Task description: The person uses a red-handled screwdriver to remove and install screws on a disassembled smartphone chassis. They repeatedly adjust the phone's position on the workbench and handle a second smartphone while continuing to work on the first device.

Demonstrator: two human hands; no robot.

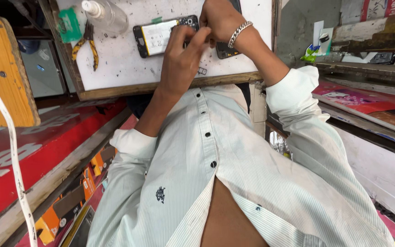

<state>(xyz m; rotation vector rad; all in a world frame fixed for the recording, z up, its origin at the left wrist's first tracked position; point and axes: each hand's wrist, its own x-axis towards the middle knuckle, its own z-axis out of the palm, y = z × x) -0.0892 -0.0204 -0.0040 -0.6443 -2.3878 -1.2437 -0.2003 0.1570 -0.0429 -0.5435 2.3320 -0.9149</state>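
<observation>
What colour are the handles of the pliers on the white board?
Yellow, with dark worn patches; the pliers show in the head view, the only one.

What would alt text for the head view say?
Two hands, left and right, work on an opened phone lying on a white board. Pliers and a clear bottle lie to its left.

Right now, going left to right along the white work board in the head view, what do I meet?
Green cloth → yellow-handled pliers → clear plastic bottle → opened phone → left hand → right hand, with a chain bracelet on its wrist.
</observation>
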